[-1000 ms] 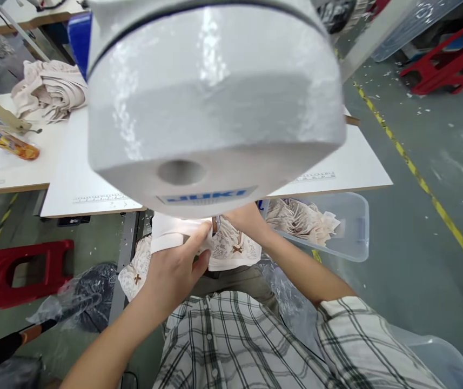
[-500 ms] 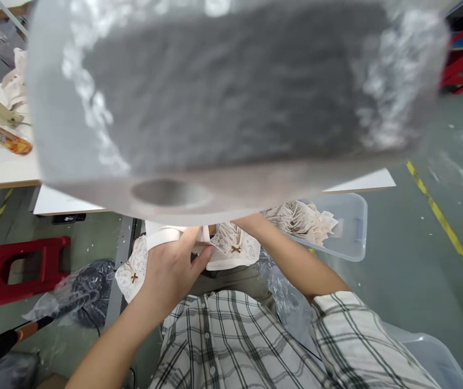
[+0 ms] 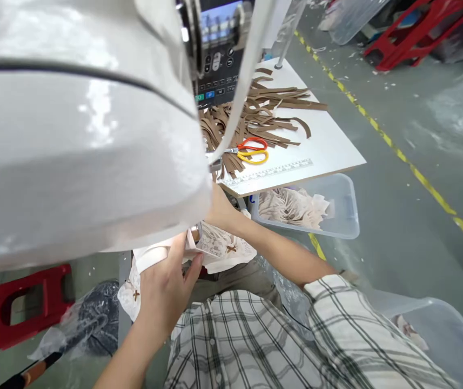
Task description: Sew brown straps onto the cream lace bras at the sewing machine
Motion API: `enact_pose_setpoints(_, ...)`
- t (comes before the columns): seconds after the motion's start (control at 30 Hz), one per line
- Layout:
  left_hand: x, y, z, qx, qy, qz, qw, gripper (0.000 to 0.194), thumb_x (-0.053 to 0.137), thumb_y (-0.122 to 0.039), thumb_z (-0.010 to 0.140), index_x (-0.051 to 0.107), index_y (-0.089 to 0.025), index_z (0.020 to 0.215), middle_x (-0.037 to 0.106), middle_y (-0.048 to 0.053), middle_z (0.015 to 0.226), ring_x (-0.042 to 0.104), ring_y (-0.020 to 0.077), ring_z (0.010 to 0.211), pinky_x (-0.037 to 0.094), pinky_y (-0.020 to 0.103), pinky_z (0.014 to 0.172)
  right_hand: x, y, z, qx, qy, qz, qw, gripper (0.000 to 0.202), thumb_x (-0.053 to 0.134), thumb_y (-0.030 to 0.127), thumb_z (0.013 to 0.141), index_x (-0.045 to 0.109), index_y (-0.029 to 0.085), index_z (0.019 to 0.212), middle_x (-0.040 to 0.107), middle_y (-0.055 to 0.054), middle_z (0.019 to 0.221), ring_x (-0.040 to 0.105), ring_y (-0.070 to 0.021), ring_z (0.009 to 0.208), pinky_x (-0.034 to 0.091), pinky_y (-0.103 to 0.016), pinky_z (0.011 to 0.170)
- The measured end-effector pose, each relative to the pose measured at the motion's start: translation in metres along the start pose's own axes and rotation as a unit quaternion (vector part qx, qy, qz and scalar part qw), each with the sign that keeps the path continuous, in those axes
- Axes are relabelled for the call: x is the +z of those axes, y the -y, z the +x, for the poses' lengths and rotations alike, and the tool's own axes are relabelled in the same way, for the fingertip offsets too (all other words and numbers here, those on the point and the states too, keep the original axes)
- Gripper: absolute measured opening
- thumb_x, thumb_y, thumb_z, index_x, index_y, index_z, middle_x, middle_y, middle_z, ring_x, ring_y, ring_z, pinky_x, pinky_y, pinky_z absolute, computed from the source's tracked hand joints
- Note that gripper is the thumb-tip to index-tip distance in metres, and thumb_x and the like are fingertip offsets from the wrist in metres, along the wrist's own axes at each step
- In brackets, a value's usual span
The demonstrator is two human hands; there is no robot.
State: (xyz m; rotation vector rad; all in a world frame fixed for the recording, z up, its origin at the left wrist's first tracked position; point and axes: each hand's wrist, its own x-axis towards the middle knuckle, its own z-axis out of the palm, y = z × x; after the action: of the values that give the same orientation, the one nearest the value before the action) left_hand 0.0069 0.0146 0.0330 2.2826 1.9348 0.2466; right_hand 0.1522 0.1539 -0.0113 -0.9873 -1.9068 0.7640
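Observation:
A cream lace garment point(image 3: 219, 243) with small brown bows lies across the work area beneath the big pale sewing machine head point(image 3: 93, 178), which hides part of it. My left hand point(image 3: 164, 286) pinches its fabric edge between thumb and fingers. A metal machine part point(image 3: 196, 232) shows beside those fingertips. Past the machine head reaches my right hand point(image 3: 219, 208), at the garment's far side. Its fingers are hidden behind the machine.
On the white table point(image 3: 336, 146) lie brown strips point(image 3: 272, 102), scissors point(image 3: 257, 156) with red and yellow handles, and a clear ruler point(image 3: 269, 172). A plastic bin point(image 3: 347, 210) of cream pieces sits below. A red stool point(image 3: 37, 302) stands at left.
My view has swung right, so the control panel, brown strips, scissors and ruler now show. Both hands stay at the garment with little visible movement.

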Motion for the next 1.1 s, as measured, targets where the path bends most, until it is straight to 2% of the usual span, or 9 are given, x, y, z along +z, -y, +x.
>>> enact_pose_setpoints(0.13, 0.001, -0.008, -0.001, 0.009, -0.018, 0.036, 0.999, 0.057, 0.056, -0.042, 0.094, 0.044, -0.020, 0.146, 0.071, 0.003, 0.070, 0.062, 0.0194, 0.056, 0.034, 0.027, 0.053, -0.002, -0.002, -0.004, 0.018, -0.038, 0.050, 0.998, 0.028, 0.055, 0.015, 0.083, 0.061, 0.018, 0.111, 0.061, -0.006, 0.106, 0.059, -0.0193, 0.088, 0.051, -0.031, 0.080)
enact_pose_setpoints(0.3, 0.003, -0.003, -0.004, 0.010, -0.023, 0.054, 0.998, 0.061, 0.057, -0.043, 0.093, 0.043, -0.019, 0.147, 0.075, 0.007, 0.082, 0.066, 0.0220, 0.064, 0.037, 0.028, 0.054, 0.000, -0.006, -0.022, 0.046, -0.085, 0.153, 0.983, 0.031, 0.060, 0.024, 0.089, 0.055, 0.022, 0.120, 0.058, -0.004, 0.113, 0.048, -0.0078, 0.061, 0.049, -0.026, 0.066)
enact_pose_setpoints(0.43, 0.005, 0.000, -0.005, 0.029, -0.029, 0.041, 0.998, 0.064, 0.058, -0.041, 0.093, 0.039, -0.021, 0.150, 0.076, 0.011, 0.099, 0.069, 0.0241, 0.075, 0.042, 0.028, 0.058, 0.002, -0.009, -0.039, 0.087, -0.106, 0.221, 0.966, 0.030, 0.058, 0.036, 0.094, 0.053, 0.024, 0.121, 0.058, -0.003, 0.108, 0.049, -0.0083, 0.064, 0.047, -0.025, 0.064)
enact_pose_setpoints(0.57, 0.007, 0.002, -0.004, 0.033, -0.033, 0.027, 0.999, 0.062, 0.058, -0.042, 0.093, 0.041, -0.021, 0.150, 0.076, 0.011, 0.098, 0.071, 0.0259, 0.079, 0.048, 0.030, 0.065, 0.000, -0.008, -0.056, 0.123, -0.096, 0.247, 0.956, 0.027, 0.058, 0.041, 0.095, 0.055, 0.023, 0.115, 0.059, -0.001, 0.096, 0.052, -0.0102, 0.070, 0.046, -0.025, 0.066)
enact_pose_setpoints(0.67, 0.009, 0.006, -0.006, 0.046, -0.064, 0.011, 0.997, 0.063, 0.059, -0.042, 0.092, 0.042, -0.019, 0.148, 0.071, 0.016, 0.118, 0.069, 0.0313, 0.102, 0.053, 0.037, 0.081, 0.000, -0.005, -0.068, 0.148, -0.074, 0.266, 0.950, 0.026, 0.059, 0.042, 0.094, 0.057, 0.022, 0.110, 0.058, -0.002, 0.094, 0.056, -0.0123, 0.079, 0.047, -0.026, 0.070)
enact_pose_setpoints(0.77, 0.015, 0.010, -0.008, 0.050, -0.117, -0.006, 0.992, 0.078, 0.061, -0.049, 0.090, 0.031, -0.014, 0.153, 0.060, 0.023, 0.136, 0.060, 0.0361, 0.122, 0.052, 0.044, 0.095, 0.002, -0.001, -0.075, 0.171, -0.047, 0.291, 0.940, 0.028, 0.061, 0.045, 0.093, 0.057, 0.022, 0.108, 0.059, -0.002, 0.094, 0.058, -0.0136, 0.084, 0.047, -0.025, 0.070)
enact_pose_setpoints(0.87, 0.023, 0.013, -0.010, 0.034, -0.157, -0.017, 0.987, 0.093, 0.061, -0.056, 0.088, 0.020, -0.007, 0.155, 0.052, 0.030, 0.141, 0.056, 0.0396, 0.127, 0.052, 0.047, 0.096, 0.001, 0.004, -0.080, 0.190, -0.028, 0.313, 0.930, 0.034, 0.062, 0.051, 0.090, 0.056, 0.021, 0.106, 0.059, -0.002, 0.093, 0.058, -0.0143, 0.084, 0.047, -0.026, 0.070)
enact_pose_setpoints(0.97, 0.034, 0.009, -0.016, 0.044, -0.156, -0.034, 0.986, 0.098, 0.062, -0.054, 0.088, 0.013, -0.006, 0.157, 0.047, 0.032, 0.145, 0.051, 0.0406, 0.133, 0.052, 0.048, 0.098, -0.002, 0.011, -0.088, 0.189, -0.019, 0.290, 0.938, 0.039, 0.063, 0.055, 0.088, 0.056, 0.021, 0.104, 0.060, -0.003, 0.094, 0.059, -0.0162, 0.086, 0.049, -0.029, 0.076)
enact_pose_setpoints(1.1, 0.049, -0.017, -0.039, 0.090, -0.166, -0.041, 0.981, 0.103, 0.067, -0.047, 0.087, 0.005, -0.005, 0.158, 0.037, 0.032, 0.152, 0.043, 0.0406, 0.140, 0.049, 0.047, 0.105, -0.007, 0.024, -0.109, 0.179, 0.005, 0.197, 0.964, 0.040, 0.070, 0.052, 0.083, 0.060, 0.021, 0.105, 0.065, -0.005, 0.100, 0.061, -0.0208, 0.094, 0.048, -0.032, 0.081)
